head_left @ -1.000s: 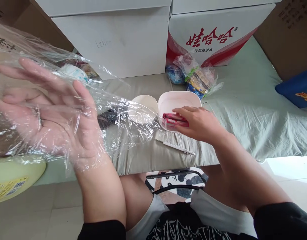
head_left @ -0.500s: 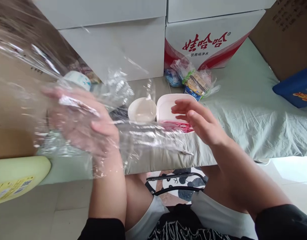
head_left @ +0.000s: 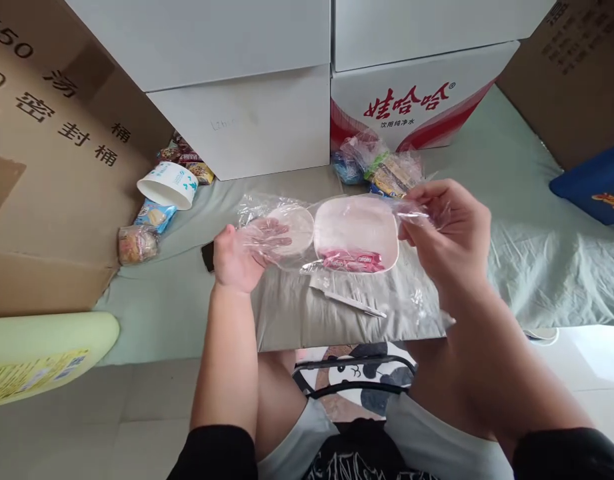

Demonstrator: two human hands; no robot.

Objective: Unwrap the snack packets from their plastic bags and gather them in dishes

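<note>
Clear plastic film (head_left: 411, 287) stretches between my two hands; whether it is a bag or a sheet, I cannot tell. My left hand (head_left: 247, 253) has its fingers stretched out, seen through the film beside a white round bowl (head_left: 299, 223). On the other side, my right hand (head_left: 451, 230) pinches a bunched part of the film. Below the film, a white square tray (head_left: 357, 223) touches the bowl and holds a pink snack packet (head_left: 354, 261) along its near edge. Nearer to me lies a thin white, knife-like tool (head_left: 351, 303).
A printed paper cup (head_left: 169, 183) lies tilted at left among several snack packets (head_left: 154, 215). White cartons (head_left: 247, 127) stand behind, with a bag of wrapped snacks (head_left: 394, 172) before them. A dark object (head_left: 207, 257) is partly behind my left hand. A blue container (head_left: 591, 180) is at right.
The film has swung from around my left hand at the left to over the bowl and tray. My left hand has moved right; my right hand, free before, now pinches the film.
</note>
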